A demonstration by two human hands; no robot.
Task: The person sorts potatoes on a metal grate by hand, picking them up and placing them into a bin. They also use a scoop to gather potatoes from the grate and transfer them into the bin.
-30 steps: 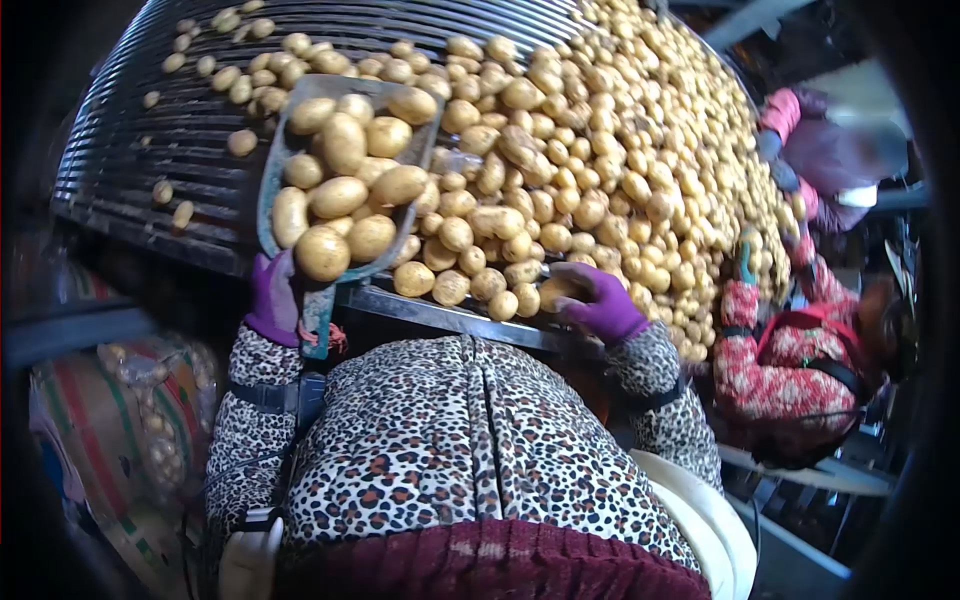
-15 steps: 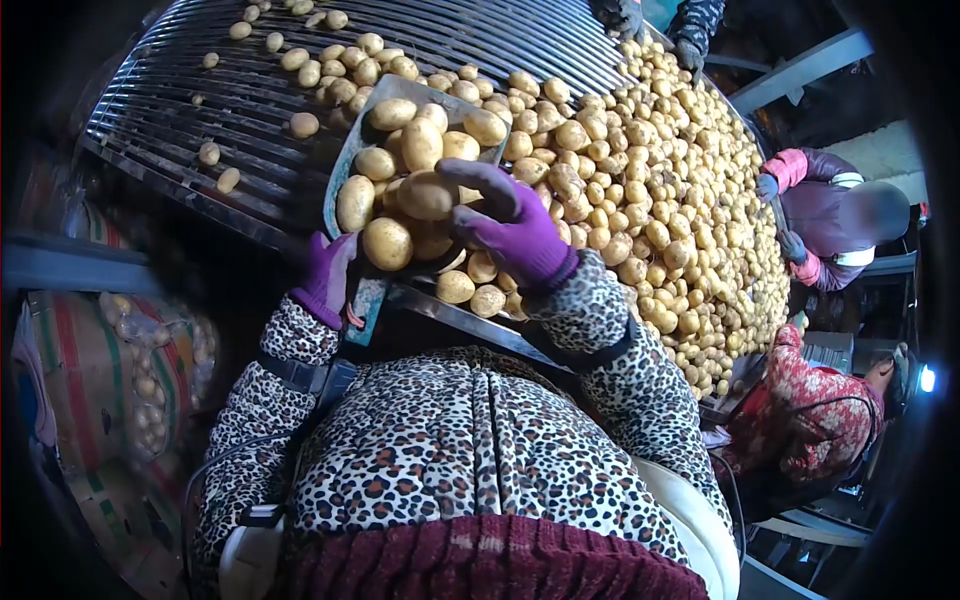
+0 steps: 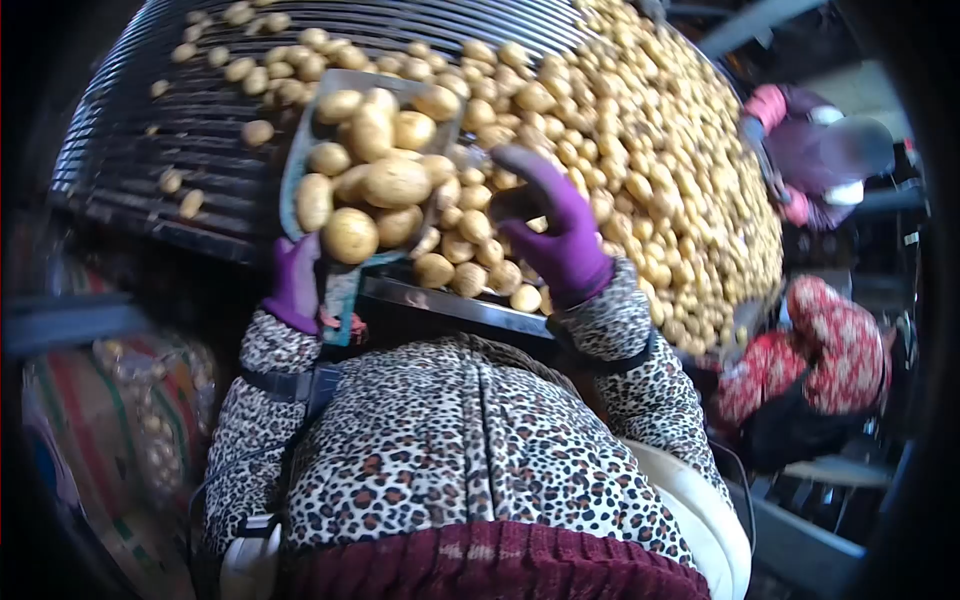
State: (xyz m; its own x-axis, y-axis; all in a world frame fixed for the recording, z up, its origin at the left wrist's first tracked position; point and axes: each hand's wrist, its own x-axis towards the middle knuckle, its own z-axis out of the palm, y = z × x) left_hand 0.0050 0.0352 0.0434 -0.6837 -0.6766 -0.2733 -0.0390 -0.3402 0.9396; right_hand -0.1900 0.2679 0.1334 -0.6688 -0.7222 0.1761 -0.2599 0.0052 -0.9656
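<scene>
The slatted rack point(image 3: 115, 165) shows long runs of bare bars at left, with a few potatoes spread thinly across them; toward the right, loose potatoes point(image 3: 640, 165) crowd together, leaving little gap between them. A metal edge point(image 3: 450, 304) bounds the near side, just in front of the person's leopard-print jacket point(image 3: 400, 440). The scoop point(image 3: 292, 180), heaped with potatoes point(image 3: 397, 183), sits at this edge left of centre, its handle point(image 3: 341, 300) pointing toward the body. A pale mark on the burgundy cloth point(image 3: 400, 560) is too blurred to read. The left hand point(image 3: 296, 285), in a purple glove, is upright against the scoop's near left corner; how firmly it grips cannot be told. The right hand point(image 3: 560, 230) arches above the loose potatoes, thumb and fingers spread wide, the forearm angled inward.
</scene>
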